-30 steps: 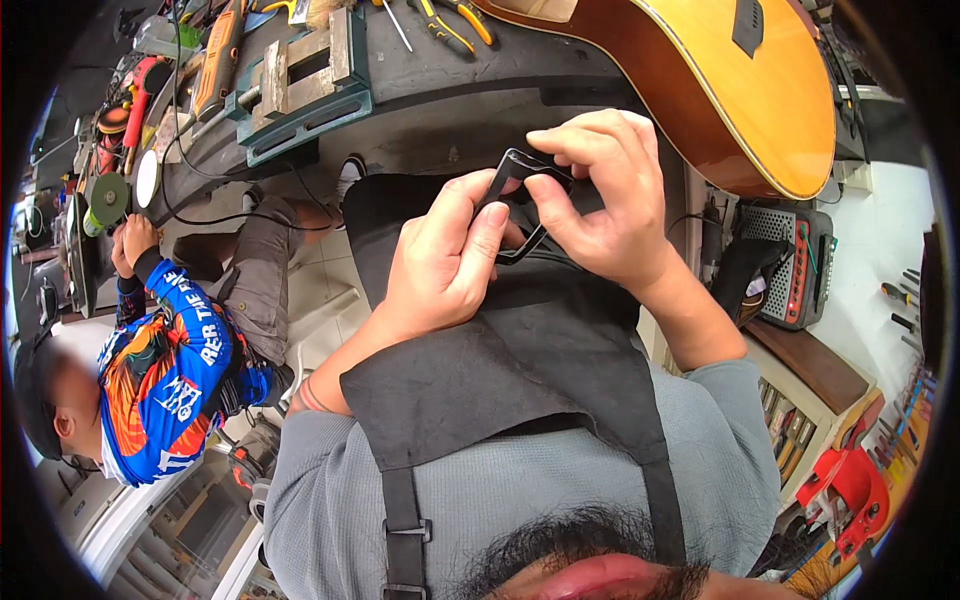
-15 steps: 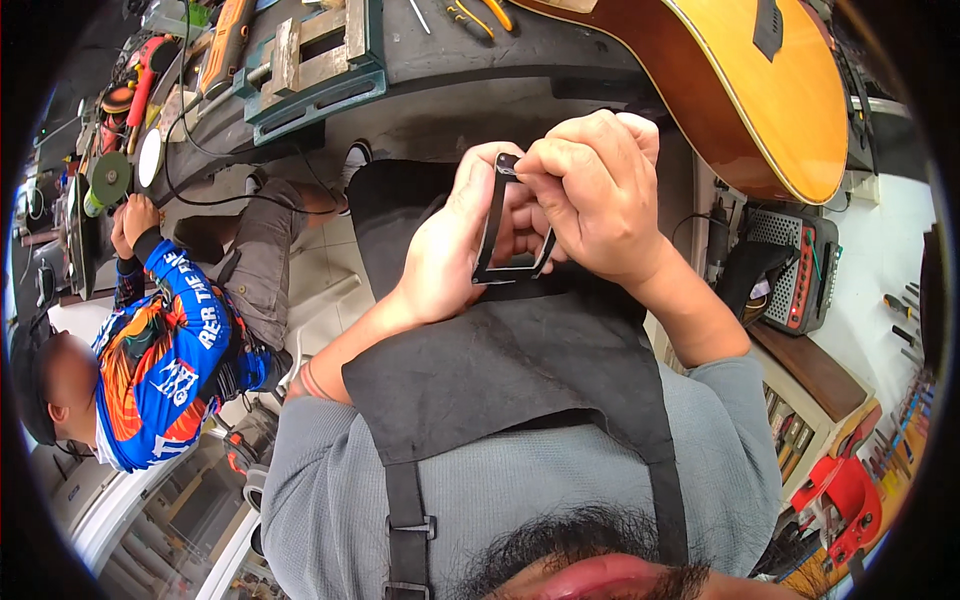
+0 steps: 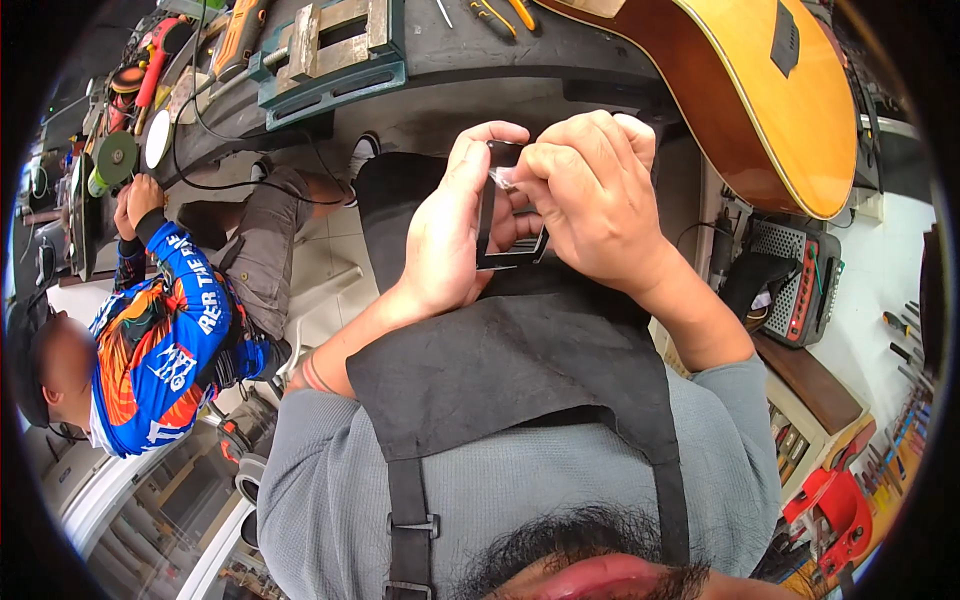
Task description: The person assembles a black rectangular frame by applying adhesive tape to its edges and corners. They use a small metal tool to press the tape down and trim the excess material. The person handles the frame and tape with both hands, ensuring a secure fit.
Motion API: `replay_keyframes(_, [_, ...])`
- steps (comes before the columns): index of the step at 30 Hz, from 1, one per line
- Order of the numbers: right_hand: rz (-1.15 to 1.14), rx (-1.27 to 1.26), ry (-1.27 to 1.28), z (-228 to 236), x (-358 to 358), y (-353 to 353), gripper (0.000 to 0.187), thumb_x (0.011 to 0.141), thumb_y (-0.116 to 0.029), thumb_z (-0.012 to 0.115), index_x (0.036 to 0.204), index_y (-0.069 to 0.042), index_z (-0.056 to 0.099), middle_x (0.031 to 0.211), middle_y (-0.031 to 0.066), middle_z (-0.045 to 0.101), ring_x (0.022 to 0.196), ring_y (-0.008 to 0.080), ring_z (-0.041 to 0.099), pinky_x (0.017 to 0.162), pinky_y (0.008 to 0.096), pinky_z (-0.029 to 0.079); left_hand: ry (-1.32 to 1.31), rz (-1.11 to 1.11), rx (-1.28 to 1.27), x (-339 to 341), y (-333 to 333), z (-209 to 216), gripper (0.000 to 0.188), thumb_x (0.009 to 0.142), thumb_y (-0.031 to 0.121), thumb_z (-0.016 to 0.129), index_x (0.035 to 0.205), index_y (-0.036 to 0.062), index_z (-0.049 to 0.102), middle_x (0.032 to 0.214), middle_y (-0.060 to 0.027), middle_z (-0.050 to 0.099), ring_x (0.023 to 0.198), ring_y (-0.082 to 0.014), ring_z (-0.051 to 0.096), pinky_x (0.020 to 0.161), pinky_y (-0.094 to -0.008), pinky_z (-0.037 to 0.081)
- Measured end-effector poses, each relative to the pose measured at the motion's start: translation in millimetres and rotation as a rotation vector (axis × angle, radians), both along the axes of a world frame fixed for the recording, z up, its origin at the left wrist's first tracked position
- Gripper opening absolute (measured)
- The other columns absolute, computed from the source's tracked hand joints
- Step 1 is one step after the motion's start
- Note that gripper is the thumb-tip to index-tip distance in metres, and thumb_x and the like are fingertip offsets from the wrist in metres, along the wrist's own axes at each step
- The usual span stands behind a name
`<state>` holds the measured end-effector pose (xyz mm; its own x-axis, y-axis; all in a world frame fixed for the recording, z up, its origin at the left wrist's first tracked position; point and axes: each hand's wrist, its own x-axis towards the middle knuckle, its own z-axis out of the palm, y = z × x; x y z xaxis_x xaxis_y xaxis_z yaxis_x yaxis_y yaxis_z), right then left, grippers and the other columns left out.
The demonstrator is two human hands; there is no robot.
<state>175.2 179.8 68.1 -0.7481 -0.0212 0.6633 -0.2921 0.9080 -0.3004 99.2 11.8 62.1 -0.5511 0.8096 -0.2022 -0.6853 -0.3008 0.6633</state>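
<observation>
A thin black rectangular frame [image 3: 510, 261] with an open middle is held up in front of my apron. My left hand [image 3: 440, 225] wraps round its left side, thumb along the edge and fingers curled behind it, partly seen through the opening. At the frame's upper end my right hand [image 3: 600, 195] is closed in a pinch on a small clear, shiny scrap [image 3: 502, 177] that looks like film or tape. The scrap touches or lies just in front of the frame; I cannot tell which. The right fingertips are partly hidden.
A dark workbench [image 3: 470, 62] runs ahead, carrying a vise [image 3: 335, 60], orange-handled pliers [image 3: 495, 18] and an acoustic guitar [image 3: 790, 120] reaching past its edge. At the left, a co-worker [image 3: 190, 310] sits near a green disc [image 3: 116, 157]. An amplifier [image 3: 785, 270] stands at the right.
A clear, shiny scrap now shows at my right fingertips, where the frame's dark upper end showed before. The frame has tipped slightly, and my left thumb has stretched further over its top.
</observation>
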Motion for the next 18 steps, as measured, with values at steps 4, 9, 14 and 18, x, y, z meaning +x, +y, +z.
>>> replay_keyframes(4, [0.014,-0.046,0.007,-2,6,-7,0.020,0.084,-0.016,0.077,0.101,-0.016,0.066,0.107,0.0006,0.065,0.105,0.0231,0.065,0.099,0.0421,0.039,-0.071,0.036,0.062,-11,-4,0,0.048,0.120,0.044,0.034,0.147,0.0074,0.047,0.121,-0.0247,0.068,0.113,-0.0284,0.070,0.096,-0.0422,0.059])
replay_keyframes(9, [0.087,-0.109,0.048,1,14,-16,0.026,0.083,-0.015,0.081,0.103,-0.016,0.065,0.109,0.0012,0.065,0.109,0.0239,0.066,0.099,0.0416,0.042,-0.093,0.083,0.119,-23,-4,1,0.046,0.120,0.041,0.034,0.145,0.0056,0.048,0.129,-0.0304,0.069,0.117,-0.0352,0.070,0.099,-0.0462,0.058])
replay_keyframes(14, [0.195,-0.181,0.019,0,19,-26,0.028,0.084,-0.008,0.081,0.106,-0.011,0.063,0.124,0.0065,0.067,0.112,0.0256,0.067,0.099,0.0427,0.048,-0.063,0.149,0.050,-25,-1,8,0.042,0.121,0.041,0.030,0.139,0.0073,0.049,0.128,-0.0312,0.069,0.115,-0.0363,0.071,0.098,-0.0462,0.060])
replay_keyframes(18, [0.387,-0.351,0.018,-3,19,-32,0.025,0.088,-0.005,0.076,0.106,-0.005,0.059,0.132,0.0175,0.066,0.124,0.0369,0.067,0.110,0.0533,0.054,-0.006,0.124,0.025,-28,-5,3,0.049,0.118,0.047,0.030,0.146,0.0117,0.049,0.137,-0.0308,0.066,0.118,-0.0372,0.070,0.104,-0.0505,0.057])
